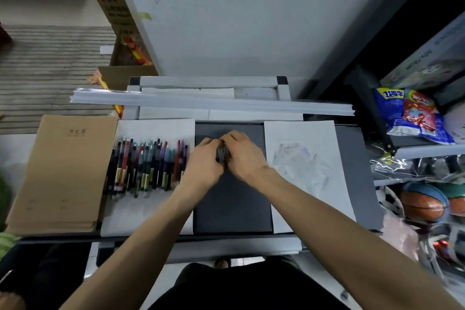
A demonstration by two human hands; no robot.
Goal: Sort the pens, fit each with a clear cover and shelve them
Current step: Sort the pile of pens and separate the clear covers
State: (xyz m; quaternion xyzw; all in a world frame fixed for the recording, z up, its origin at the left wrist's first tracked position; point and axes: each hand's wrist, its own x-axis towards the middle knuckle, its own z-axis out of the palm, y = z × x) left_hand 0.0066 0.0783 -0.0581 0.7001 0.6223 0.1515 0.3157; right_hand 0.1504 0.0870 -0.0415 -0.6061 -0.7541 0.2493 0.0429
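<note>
Several coloured pens lie side by side on a white sheet at the left of the dark table. Over the table's middle my left hand and my right hand meet, both gripping a small bunch of dark pens held between them. Most of the bunch is hidden by my fingers. A pile of clear covers lies on a second white sheet at the right, blurred.
A stack of brown notebooks sits at the table's left edge. Long white strips lie across the back. Shelves at the right hold snack bags and balls. Cardboard boxes stand at the back left.
</note>
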